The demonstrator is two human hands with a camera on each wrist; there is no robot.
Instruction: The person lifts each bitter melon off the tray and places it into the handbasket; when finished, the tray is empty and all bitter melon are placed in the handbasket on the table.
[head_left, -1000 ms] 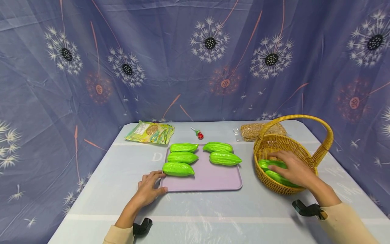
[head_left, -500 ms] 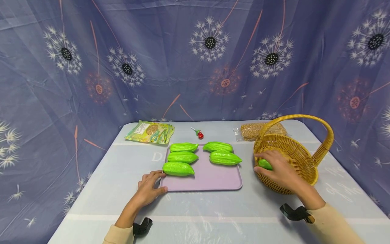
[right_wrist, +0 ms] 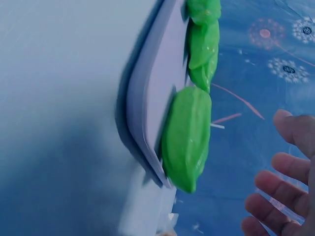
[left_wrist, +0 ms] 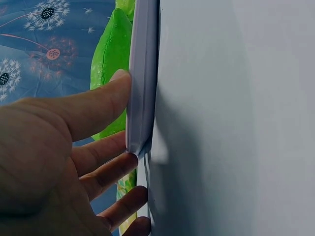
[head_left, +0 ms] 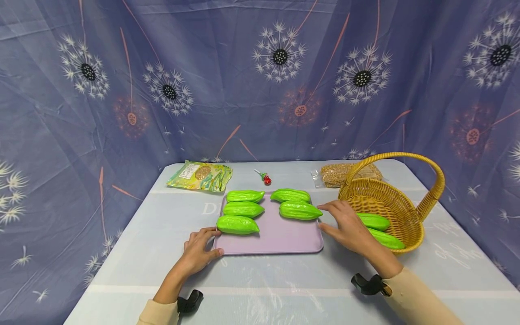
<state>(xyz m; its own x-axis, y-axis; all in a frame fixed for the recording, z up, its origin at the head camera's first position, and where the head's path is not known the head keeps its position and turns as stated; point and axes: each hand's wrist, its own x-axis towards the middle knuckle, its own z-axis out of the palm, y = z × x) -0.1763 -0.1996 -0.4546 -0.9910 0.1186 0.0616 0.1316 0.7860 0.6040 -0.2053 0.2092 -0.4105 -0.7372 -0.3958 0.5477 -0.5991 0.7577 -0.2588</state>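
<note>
from the round golden woven basket point(head_left: 386, 198) toward the right edge of the smooth, rectangular lilac tray point(head_left: 280, 237), the right hand point(head_left: 347, 229) has moved, empty, fingers parted. the left hand point(head_left: 198, 253) rests relaxed fingers at the tray's near left corner. five glossy, ridged green pods point(head_left: 243, 210) lie there, two matching pods point(head_left: 373, 221) in the basket.

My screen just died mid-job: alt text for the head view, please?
The person's right grip, fingers extended, holding nothing, hovers by the right edge of a lilac tray bearing five ridged green fruits; the left grip touches the tray's near-left corner. On the right, a wicker basket shows two more fruits; two packets lie farther back.
</note>
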